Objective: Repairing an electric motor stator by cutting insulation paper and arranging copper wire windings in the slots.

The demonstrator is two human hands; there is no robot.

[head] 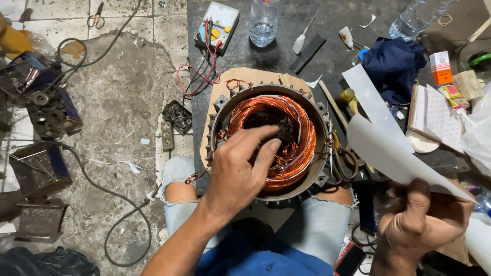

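Note:
A round motor stator (269, 141) with copper wire windings lies on a wooden board (219, 97) at the edge of a dark workbench, right above my knees. My left hand (240, 171) reaches into the stator, fingers bent and fingertips resting on the copper coils near the middle. My right hand (417, 225), low at the right, grips a sheet of white paper (388, 148) that curves up and away toward the bench.
On the bench stand a multimeter (219, 25) with red and black leads, two clear bottles (264, 21), a dark blue cloth (394, 64), a notebook (432, 115) and small boxes. Metal parts (48, 110), cables and scissors (95, 18) lie on the cracked floor at left.

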